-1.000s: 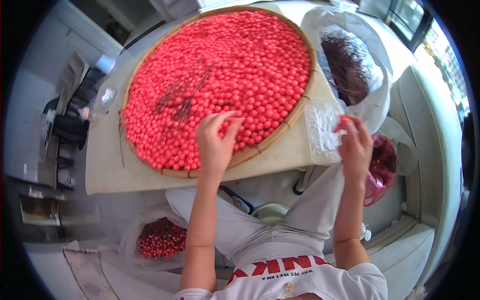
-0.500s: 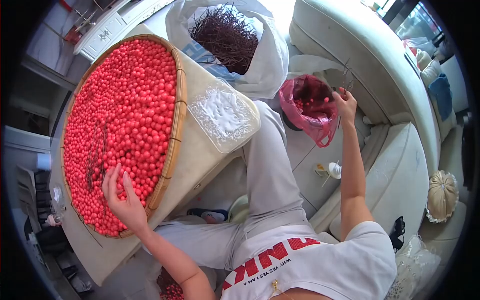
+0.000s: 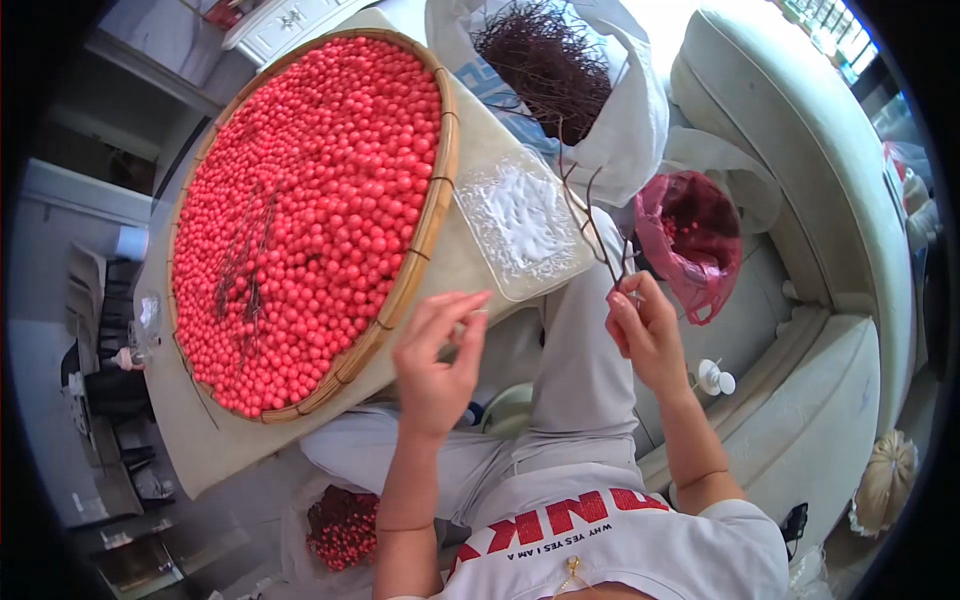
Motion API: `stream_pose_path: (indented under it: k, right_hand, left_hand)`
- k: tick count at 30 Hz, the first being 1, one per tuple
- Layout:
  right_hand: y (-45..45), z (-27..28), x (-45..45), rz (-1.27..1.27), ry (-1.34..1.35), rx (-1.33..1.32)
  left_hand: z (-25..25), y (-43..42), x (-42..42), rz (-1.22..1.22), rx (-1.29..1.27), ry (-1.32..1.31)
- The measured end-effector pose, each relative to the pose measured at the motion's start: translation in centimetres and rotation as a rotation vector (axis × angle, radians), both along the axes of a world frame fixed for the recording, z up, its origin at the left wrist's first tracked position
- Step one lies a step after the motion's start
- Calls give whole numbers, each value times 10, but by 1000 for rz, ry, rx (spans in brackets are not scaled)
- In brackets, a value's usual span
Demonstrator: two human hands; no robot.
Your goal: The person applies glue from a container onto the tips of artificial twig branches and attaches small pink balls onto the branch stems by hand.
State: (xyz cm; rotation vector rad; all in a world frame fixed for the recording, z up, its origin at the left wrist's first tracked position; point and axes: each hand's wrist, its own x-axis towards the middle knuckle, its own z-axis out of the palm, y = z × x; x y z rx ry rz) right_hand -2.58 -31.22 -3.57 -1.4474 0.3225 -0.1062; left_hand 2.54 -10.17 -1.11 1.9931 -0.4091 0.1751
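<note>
My right hand is closed around the lower end of a thin brown forked twig, which points up over my knee. Beside the tray's near edge, my left hand is raised in the air. Its fingers are half curled with a gap to the thumb, and I see nothing held in it. The round woven bamboo tray at left is heaped with red berry-like beads. A few dark twigs lie on the beads.
A white plastic bag holds many dark twigs. A pink bag contains some red beads. A clear container with white paste stands on the table. Another bag of red beads sits below. A pale sofa curves along the right.
My right hand has come from above the pink bag towards my knee with the twig. My left hand has left the beads and moved right. The whole view has shifted.
</note>
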Motion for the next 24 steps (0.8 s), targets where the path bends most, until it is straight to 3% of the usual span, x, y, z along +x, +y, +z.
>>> stream_pose_path:
  k: [6,12,16,21,24]
  right_hand:
    - [12,-3,5,133,-1,55]
    - [22,-17,7,115,-112,-48]
    - [22,-13,12,82,-24,-113]
    - [21,-14,16,35,22,-146]
    - [21,-18,16,28,11,-195]
  left_hand:
    - [-9,-31,14,-111,-220,273]
    - [-13,-40,21,-6,-480,494]
    - [-24,-39,26,0,-163,81]
    - [-35,-39,35,-39,194,-214]
    - [-38,-40,39,-49,281,-266]
